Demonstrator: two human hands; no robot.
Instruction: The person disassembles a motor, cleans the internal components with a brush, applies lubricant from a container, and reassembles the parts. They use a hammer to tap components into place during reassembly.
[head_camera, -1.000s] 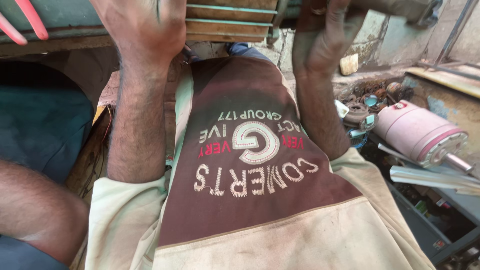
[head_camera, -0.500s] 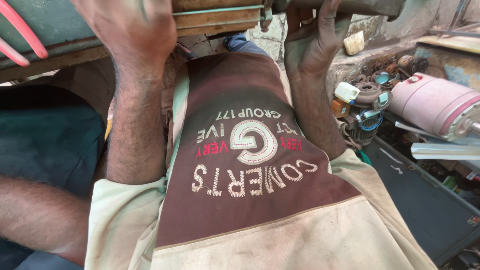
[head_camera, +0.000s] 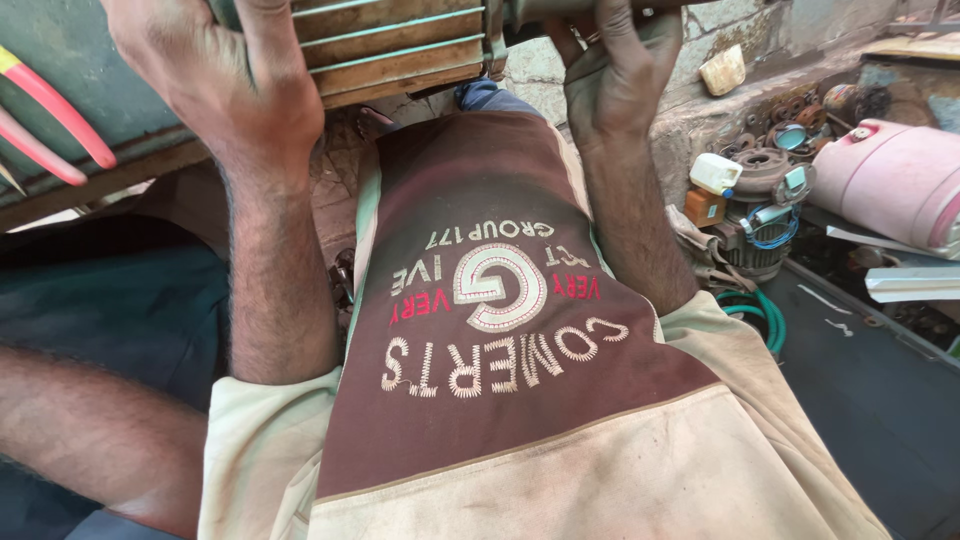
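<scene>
Left hand (head_camera: 215, 85) wraps its fingers around the rusty, green-ribbed metal motor housing (head_camera: 390, 45); right hand (head_camera: 615, 75) grips its shaft end

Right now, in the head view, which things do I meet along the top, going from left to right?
Pink tool handles → left hand on the finned motor body → right hand → pale block on the ledge → pink cylinder.
</scene>
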